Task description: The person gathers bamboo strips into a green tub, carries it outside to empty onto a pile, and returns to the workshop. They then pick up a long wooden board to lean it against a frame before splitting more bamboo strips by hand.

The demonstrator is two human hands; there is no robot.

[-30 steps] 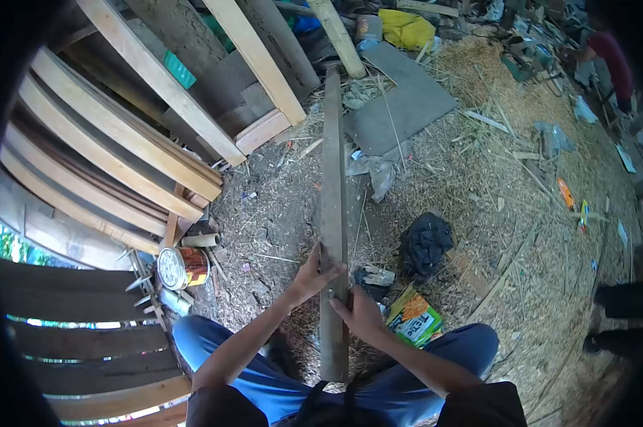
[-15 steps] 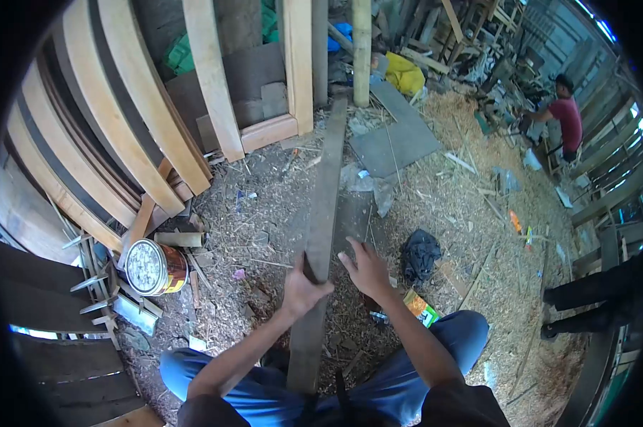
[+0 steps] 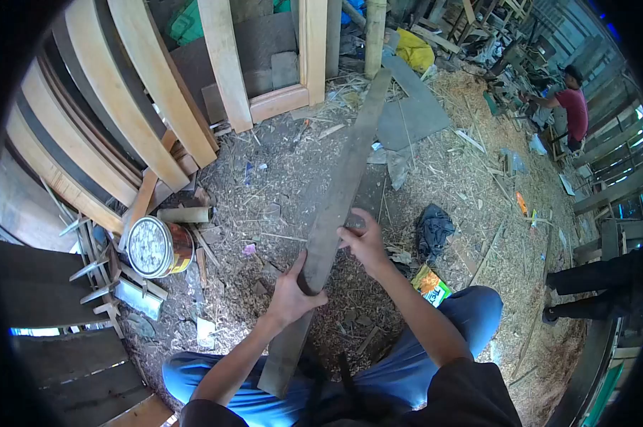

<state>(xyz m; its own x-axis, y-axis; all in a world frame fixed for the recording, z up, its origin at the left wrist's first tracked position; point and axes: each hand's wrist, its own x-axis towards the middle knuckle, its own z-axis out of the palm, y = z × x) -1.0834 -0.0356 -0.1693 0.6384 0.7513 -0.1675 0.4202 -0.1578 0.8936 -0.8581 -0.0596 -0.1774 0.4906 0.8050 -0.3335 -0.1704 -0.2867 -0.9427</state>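
Note:
A long grey-brown wooden plank (image 3: 350, 171) slants from my lap toward the far right, its far end above a flat dark board on the floor. My left hand (image 3: 293, 293) grips the plank's lower part, thumb on one edge and fingers on the other. Higher up, my right hand (image 3: 364, 244) holds the plank's right edge with thumb on top; the other fingers are partly hidden behind it. The near end of the plank lies over my left thigh.
Pale curved timbers (image 3: 147, 92) lean at the left. A paint bucket (image 3: 150, 249) stands below them. A black plastic bag (image 3: 434, 231) and a green-yellow packet (image 3: 431, 286) lie on the shaving-strewn floor. One person (image 3: 572, 110) sits far right; another's dark-trousered legs (image 3: 599, 292) are nearer.
My right hand has closed onto the plank's edge from open beside it. The plank has tilted, its far end moving right and its near end left.

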